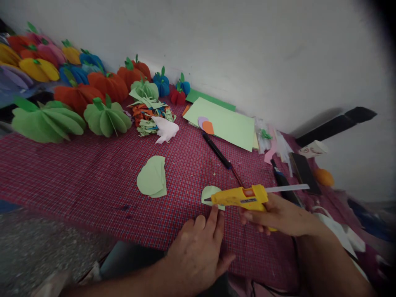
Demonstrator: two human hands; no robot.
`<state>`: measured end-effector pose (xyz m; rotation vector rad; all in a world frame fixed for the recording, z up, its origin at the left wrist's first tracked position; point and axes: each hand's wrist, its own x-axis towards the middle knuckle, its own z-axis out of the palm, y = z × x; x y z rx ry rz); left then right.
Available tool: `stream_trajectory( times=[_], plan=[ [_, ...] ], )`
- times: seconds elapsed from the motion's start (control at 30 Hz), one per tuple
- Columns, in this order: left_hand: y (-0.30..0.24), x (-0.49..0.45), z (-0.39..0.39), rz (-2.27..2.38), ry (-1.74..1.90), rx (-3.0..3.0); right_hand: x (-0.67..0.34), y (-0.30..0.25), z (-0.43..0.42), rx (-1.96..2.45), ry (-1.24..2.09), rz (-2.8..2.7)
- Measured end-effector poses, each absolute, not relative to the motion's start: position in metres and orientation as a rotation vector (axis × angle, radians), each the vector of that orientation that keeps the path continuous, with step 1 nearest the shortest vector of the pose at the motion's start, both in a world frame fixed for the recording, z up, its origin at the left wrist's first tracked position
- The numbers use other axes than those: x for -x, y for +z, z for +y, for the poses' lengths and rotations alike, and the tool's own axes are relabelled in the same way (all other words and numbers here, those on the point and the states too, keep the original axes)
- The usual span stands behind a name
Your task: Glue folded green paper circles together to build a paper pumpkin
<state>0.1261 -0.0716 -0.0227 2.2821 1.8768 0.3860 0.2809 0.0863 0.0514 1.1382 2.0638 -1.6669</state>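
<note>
Where the right hand (283,215) grips, the glue gun (236,197) is hidden.

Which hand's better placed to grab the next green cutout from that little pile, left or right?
Probably the left hand: it is nearer the piled green cutouts and holds no tool, though its fingers are by another cutout. The right hand grips the yellow glue gun.

A round orange object (324,177) sits beside a dark flat case (303,170) — a white cup (313,149) nearby.
</note>
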Motion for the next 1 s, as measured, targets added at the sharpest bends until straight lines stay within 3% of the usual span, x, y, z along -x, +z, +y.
stream_trajectory(
  times=[1.0],
  plan=[
    [-0.0201, -0.1252, -0.0725, 1.901, 0.403, -2.312, -0.2821, 0.0471, 0.0854, -1.126, -1.573, 2.044]
  ],
)
